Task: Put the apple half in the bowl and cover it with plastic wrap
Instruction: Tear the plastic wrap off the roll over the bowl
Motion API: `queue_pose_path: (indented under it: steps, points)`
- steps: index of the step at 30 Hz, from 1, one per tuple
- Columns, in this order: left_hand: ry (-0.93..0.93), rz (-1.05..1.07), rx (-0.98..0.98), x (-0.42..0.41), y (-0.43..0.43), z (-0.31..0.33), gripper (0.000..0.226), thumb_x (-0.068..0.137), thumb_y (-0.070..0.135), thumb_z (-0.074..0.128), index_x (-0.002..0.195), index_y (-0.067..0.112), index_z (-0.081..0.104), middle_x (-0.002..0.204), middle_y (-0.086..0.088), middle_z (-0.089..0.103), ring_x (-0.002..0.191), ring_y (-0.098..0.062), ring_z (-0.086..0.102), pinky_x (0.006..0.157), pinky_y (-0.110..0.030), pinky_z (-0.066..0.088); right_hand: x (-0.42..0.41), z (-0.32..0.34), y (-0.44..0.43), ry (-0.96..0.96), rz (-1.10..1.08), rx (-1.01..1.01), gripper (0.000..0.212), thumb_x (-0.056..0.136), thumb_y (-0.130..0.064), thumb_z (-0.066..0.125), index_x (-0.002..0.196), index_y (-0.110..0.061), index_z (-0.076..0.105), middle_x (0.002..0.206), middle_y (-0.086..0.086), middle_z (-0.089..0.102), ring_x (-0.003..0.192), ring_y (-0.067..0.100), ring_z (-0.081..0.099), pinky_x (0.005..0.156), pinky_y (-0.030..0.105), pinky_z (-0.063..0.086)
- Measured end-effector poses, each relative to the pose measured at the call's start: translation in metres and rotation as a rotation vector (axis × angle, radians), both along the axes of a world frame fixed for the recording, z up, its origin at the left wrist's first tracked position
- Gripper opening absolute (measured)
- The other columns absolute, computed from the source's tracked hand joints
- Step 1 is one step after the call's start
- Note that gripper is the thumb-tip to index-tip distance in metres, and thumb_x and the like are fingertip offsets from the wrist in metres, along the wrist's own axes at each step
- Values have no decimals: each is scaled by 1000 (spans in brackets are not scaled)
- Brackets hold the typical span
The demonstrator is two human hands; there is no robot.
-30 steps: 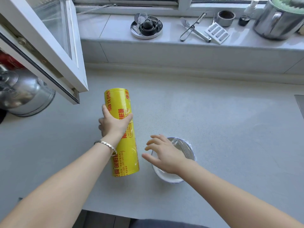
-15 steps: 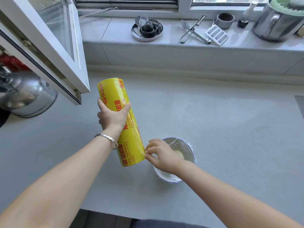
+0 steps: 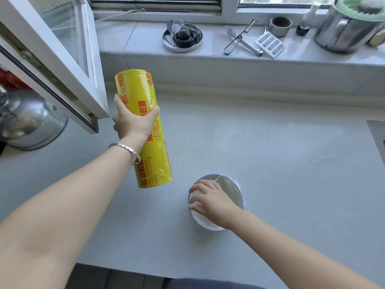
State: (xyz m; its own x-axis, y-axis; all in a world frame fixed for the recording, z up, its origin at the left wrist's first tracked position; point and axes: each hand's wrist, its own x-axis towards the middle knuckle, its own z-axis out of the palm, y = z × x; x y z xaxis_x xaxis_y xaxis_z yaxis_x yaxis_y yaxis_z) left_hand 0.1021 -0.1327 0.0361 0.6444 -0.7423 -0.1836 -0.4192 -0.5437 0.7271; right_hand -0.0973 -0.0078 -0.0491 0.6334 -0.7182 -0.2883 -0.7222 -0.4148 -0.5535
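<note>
Fingers (image 3: 118, 102) of the left hand (image 3: 133, 124) were wrapped round the yellow plastic wrap roll (image 3: 155, 163), thumb on the right flank, gripping it in its upper half. The roll was tilted, with its top end leaning away toward the window. Whether its lower end touched the counter (image 3: 270, 153) could not be determined. A silver bracelet (image 3: 127, 149) sat on the left wrist.

Right hand (image 3: 212, 203): fingers slightly apart and gently curved, resting flat on the clear film (image 3: 229, 184) stretched across the bowl (image 3: 239, 190), over its near-left part. Nothing was pinched. Wrinkles showed in the film at the far rim.

The bowl stood on the counter, right of the roll's lower end, near it but apart. The apple half could not be seen under the hand and the film.

Surroundings: an open window sash (image 3: 62, 59) overhung the counter at upper left, with a steel kettle (image 3: 27, 122) beneath it. On the sill lay a round tray (image 3: 182, 37) of small parts, a peeler (image 3: 239, 37), a small grater (image 3: 269, 44) and a steel pot (image 3: 345, 30).
</note>
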Motion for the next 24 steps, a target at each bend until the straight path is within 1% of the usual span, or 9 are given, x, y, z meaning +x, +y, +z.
queue_pose_path:
  steps: [3,6,8,10,13,16,19,21,24]
  points:
    - [68,-28,50,-2,11,-8,102,64,55,72,144,30,13,140,-14,39,123,-38,45,101,-51,40,3,14,-9,-62,-83,123,73,74,-66,20,106,-20,66,121,-4,59,127,16,38,110,28,19]
    - [140,-32,95,-8,30,-19,102,59,57,73,141,28,19,137,-12,45,118,-37,51,99,-51,43,10,32,-8,-248,-333,283,66,82,-62,38,131,-18,46,140,0,44,134,14,31,115,31,19]
    - [214,5,83,-17,39,-23,100,60,53,75,139,25,20,134,-12,48,115,-35,53,99,-48,44,25,45,-6,-380,-454,418,79,82,-56,50,144,-18,19,151,-1,26,141,12,21,117,33,18]
    - [333,60,23,-27,46,-22,94,61,48,78,135,23,26,126,-8,53,110,-31,57,97,-46,47,41,48,-8,-379,-520,418,93,76,-58,57,146,-23,7,151,-2,25,139,14,26,114,37,26]
    - [467,57,-12,-36,54,-15,83,61,54,77,126,21,38,112,-1,60,101,-25,62,92,-44,51,43,50,-18,-388,-608,373,79,76,-59,55,140,-25,22,139,-1,47,124,19,49,103,41,41]
    - [558,-16,2,-44,65,-10,83,56,67,69,120,20,47,109,-2,64,94,-22,65,88,-43,53,37,50,-24,-559,-645,504,53,85,-54,46,129,-26,36,123,-3,58,111,16,58,99,41,46]
    - [571,-122,44,-54,72,-8,89,50,72,59,123,23,46,111,-2,64,94,-22,65,86,-44,54,38,54,-32,-692,-785,577,55,88,-49,43,130,-14,37,116,-1,57,106,15,58,93,35,49]
    - [636,-180,48,-57,75,-6,87,53,68,59,125,22,46,111,-2,65,93,-22,67,83,-42,56,38,61,-49,-695,-888,583,51,88,-52,40,120,-12,44,106,1,60,99,17,60,83,32,50]
    - [694,-262,63,-58,76,0,83,56,63,62,125,19,47,109,-6,68,89,-22,69,76,-40,58,34,76,-77,-673,-941,554,65,84,-65,34,112,-9,52,102,4,64,95,20,63,87,39,51]
